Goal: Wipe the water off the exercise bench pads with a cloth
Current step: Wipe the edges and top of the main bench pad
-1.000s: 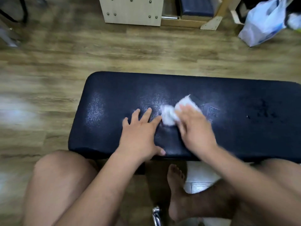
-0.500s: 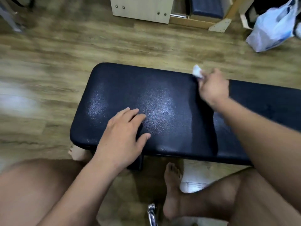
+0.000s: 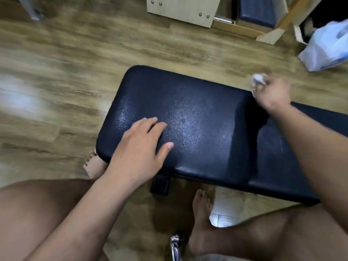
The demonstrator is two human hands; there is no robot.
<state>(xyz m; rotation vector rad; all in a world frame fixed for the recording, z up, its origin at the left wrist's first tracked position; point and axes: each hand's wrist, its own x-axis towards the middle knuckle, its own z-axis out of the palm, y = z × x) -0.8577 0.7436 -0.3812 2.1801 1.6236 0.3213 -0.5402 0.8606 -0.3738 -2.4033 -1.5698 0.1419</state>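
A dark navy bench pad (image 3: 197, 117) lies across the middle of the view, its surface glinting with a wet sheen. A second pad (image 3: 278, 162) adjoins it on the right across a narrow gap. My left hand (image 3: 139, 147) rests flat on the near left part of the pad, fingers straight. My right hand (image 3: 273, 95) is at the pad's far edge, by the gap, and grips a crumpled white cloth (image 3: 259, 79) that sticks out beyond the fingers.
Wood-look floor surrounds the bench. A pale wooden cabinet (image 3: 180, 10) and frame stand at the back, a white plastic bag (image 3: 331, 46) at the far right. My knees and bare feet (image 3: 201, 219) are below the bench, beside a chrome part (image 3: 175, 243).
My right hand has carried the cloth from the pad's middle to its far edge and on to the right. My left hand slid left on the pad. The view shifted.
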